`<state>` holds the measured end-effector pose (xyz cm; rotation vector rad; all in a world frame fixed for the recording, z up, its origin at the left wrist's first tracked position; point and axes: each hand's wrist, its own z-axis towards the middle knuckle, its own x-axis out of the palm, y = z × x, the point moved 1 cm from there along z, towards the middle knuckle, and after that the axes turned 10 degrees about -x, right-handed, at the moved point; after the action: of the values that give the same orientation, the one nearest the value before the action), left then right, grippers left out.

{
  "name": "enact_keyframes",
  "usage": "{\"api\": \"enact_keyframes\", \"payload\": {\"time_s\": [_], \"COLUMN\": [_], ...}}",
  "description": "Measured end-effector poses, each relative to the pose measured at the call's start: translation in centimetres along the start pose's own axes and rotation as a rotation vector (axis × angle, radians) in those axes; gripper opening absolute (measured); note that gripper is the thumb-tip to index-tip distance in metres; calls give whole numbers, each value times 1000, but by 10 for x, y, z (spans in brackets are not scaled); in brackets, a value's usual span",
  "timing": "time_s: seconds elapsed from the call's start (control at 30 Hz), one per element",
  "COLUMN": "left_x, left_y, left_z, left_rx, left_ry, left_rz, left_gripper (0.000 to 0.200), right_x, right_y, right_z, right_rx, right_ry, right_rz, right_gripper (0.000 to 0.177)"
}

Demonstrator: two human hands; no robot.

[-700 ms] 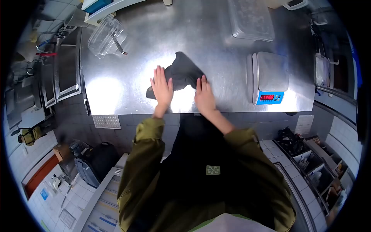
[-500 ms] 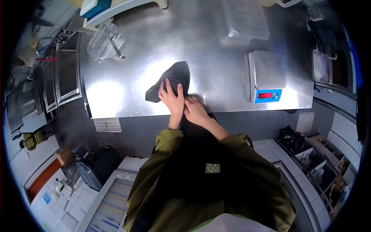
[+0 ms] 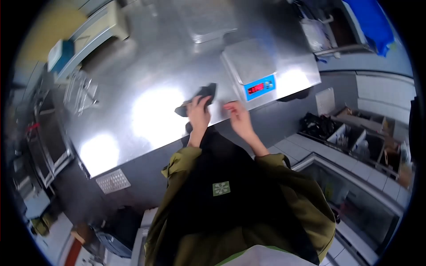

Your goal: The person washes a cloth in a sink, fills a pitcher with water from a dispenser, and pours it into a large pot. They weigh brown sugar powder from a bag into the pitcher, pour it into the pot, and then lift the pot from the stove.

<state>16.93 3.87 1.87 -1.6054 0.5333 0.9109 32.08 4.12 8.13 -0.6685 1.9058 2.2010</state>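
At the near edge of the steel worktop (image 3: 151,66), the left grip (image 3: 198,116) is clenching one end of a dark cloth (image 3: 202,95), which is lying bunched on the surface. The right grip (image 3: 238,117) is hanging released, fingers spread, just beside it and holding nothing. Beyond, a scale (image 3: 250,66) with red digits is sitting by the right edge, and a clear container (image 3: 80,92) is standing towards the left edge.

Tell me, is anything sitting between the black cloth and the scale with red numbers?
Nothing. In the head view, only a bare strip of the steel table lies between the black cloth and the scale.
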Motion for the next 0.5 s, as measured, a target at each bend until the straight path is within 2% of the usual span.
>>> {"api": "enact_keyframes", "payload": {"time_s": [0.07, 0.1, 0.13, 0.2, 0.27, 0.3, 0.4, 0.47, 0.5], "left_x": [-22, -44, -58, -76, -105, -99, -71, -39, -15], "left_y": [7, 15, 30, 79, 102, 114, 97, 80, 69], "left_z": [14, 17, 19, 25, 16, 12, 10, 6, 5], "left_rx": [-226, -381, -404, -246, -277, -204, -190, -282, -134], "left_ry": [280, 339, 263, 4, -222, -447, -592, -341, -469], "left_rz": [-872, -1075, -1159, -870, 52, 464, 322, 93, 77], "left_gripper": [36, 35, 36, 39, 40, 49, 51, 49, 45], "right_x": [-2, -3, -4, -2, 1, 1, 8, 9, 10], "right_y": [-7, -7, -7, -20, -23, -20, -12, -7, -10], "right_z": [-3, -6, -7, -16, -24, -25, -29, -29, -28], "right_rx": [-68, -28, 9, 19, 92, 112, 105, 136, 130], "right_ry": [-38, -26, -19, 2, 12, 49, -2, 47, 60], "right_rz": [2, 10, 11, 24, 95, 65, 128, 75, 88], "right_gripper": [25, 24, 24, 22, 22, 21, 24, 21, 20]}}
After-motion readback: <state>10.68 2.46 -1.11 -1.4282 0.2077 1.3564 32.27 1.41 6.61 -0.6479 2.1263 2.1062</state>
